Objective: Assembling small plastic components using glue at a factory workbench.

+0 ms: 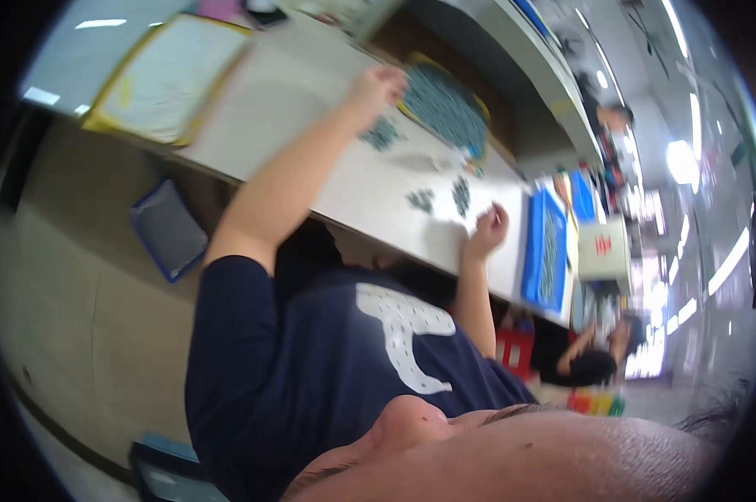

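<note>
My left hand [379, 89] is raised over the white table [269, 100] with its fingers curled in. It is beside a yellow-rimmed tray [420, 58] full of small grey-green parts [449, 105]. Just below that hand lies a loose pile of the same parts [383, 135]. My right hand [487, 231] is near the table's front edge, fingertips drawn together; whatever either hand may hold is too small to see. Two small groups of parts, one nearer [421, 199] and one beside it [462, 196], lie between my hands. A small clear object [454, 157] is by the tray.
To the right stands a blue tray [533, 251] of similar parts, with a pale box [605, 251] beyond. A white, yellow-edged tray [173, 79] lies at the left. A shelf [554, 92] overhangs the table's back. A blue-edged bin [171, 230] is below; another person [587, 364] sits right.
</note>
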